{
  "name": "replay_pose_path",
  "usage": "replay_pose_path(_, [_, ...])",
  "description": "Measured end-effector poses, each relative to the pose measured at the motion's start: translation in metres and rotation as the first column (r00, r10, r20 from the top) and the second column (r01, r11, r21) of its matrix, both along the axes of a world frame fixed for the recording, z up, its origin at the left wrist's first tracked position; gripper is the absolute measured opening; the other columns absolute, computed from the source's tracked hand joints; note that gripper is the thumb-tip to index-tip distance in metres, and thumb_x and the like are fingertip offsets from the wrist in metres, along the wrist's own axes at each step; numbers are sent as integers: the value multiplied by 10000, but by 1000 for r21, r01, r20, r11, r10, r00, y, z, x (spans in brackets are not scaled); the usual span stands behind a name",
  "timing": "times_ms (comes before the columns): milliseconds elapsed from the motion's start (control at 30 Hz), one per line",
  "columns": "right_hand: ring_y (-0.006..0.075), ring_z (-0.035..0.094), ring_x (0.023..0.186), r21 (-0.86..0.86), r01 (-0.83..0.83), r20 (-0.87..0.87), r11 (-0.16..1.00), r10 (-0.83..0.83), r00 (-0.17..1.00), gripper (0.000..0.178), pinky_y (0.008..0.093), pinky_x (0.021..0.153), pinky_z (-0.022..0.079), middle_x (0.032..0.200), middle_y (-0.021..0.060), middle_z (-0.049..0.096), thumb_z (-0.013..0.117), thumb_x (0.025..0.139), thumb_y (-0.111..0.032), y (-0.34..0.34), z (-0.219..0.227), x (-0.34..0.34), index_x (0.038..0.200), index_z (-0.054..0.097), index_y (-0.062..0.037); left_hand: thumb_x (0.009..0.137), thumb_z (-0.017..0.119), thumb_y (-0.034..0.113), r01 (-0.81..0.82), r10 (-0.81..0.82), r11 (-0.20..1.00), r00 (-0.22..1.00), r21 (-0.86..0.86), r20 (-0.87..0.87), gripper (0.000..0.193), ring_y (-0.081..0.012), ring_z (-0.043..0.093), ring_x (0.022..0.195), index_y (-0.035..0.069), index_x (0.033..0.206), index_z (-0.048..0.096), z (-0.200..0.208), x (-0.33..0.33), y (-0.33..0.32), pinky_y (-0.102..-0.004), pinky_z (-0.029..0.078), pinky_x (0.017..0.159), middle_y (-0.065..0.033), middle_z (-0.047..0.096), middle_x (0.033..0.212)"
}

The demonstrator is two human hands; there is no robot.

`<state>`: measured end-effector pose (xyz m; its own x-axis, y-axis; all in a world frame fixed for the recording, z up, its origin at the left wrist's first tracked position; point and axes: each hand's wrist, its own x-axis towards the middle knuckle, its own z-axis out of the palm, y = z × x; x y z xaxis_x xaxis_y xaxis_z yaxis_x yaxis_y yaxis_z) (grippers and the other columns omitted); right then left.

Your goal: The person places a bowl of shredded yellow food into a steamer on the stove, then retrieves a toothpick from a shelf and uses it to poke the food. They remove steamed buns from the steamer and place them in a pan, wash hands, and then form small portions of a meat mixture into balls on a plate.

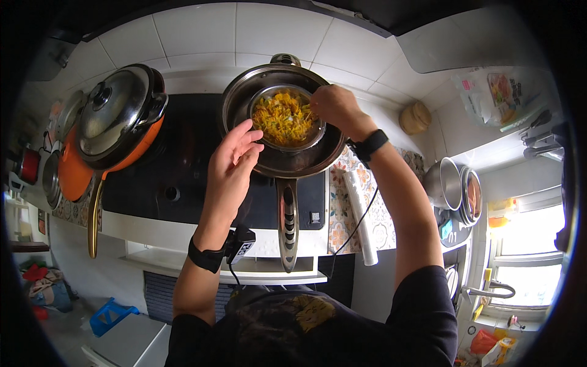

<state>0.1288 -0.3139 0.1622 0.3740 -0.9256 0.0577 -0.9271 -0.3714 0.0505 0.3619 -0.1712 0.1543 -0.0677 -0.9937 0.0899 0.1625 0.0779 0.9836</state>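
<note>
1. In front of you, a steel pan [293,164] sat over the back right corner of the black cooktop [192,128], its long handle [287,220] reaching past the front edge.
2. Inside that pan was a round metal bowl [290,147], filled with shredded yellow-orange food [281,119].
3. Your left hand [235,153] was by the bowl's left rim, fingers apart and holding nothing; contact with the rim could not be told.
4. Your right hand [336,110] was at the bowl's right rim, fingers curled; whether they were clamped on the rim, I could not tell.
5. Toward the cooktop's left edge, a domed metal lid [116,116] rested above an orange pan [70,171].
6. Right of the cooktop, a pale roll [362,220] lay across the patterned worktop's [339,229] front edge.
</note>
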Motion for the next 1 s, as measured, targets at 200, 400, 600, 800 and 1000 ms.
replay_pose_path(200, [257,652,760,-28,-28,130,999,31,991,178,356,663,526,809,66,679,612,797,-276,3,20,29,878,708,-150,937,503,138,2,-2,1000,1000,-4,-5,397,-155,591,1016,77,1329,475,-3,1,-5,-267,463,811,-126,592,1208])
replay_pose_path(400, [265,653,757,-89,-154,-114,984,144,983,138,358,659,528,786,48,672,612,781,-246,4,13,44,856,694,-165,942,499,146,-62,62,997,998,-38,-2,387,-154,591,1015,82,1323,480,-8,9,-9,-262,462,811,-125,596,1205])
replay_pose_path(600, [260,658,810,-48,-338,-185,940,324,928,161,363,684,536,855,50,687,603,796,-250,2,8,74,885,697,-154,944,499,157,-83,82,996,996,-20,-25,384,-147,591,1007,81,1320,484,-7,12,-8,-257,454,808,-118,601,1199])
replay_pose_path(800, [235,655,795,-187,-205,-42,961,200,979,154,356,669,535,838,31,680,576,812,-261,-24,11,52,871,688,-174,940,504,154,-83,82,996,996,-18,-22,392,-147,591,1003,76,1324,480,-4,18,-3,-259,452,810,-117,599,1204])
replay_pose_path(1000, [255,652,806,-61,-137,-115,989,130,985,165,372,678,533,839,54,679,555,814,-247,-29,5,48,855,685,-155,939,505,152,-92,92,996,996,-14,-3,389,-143,589,1001,78,1321,484,-3,19,-3,-260,451,809,-115,599,1205])
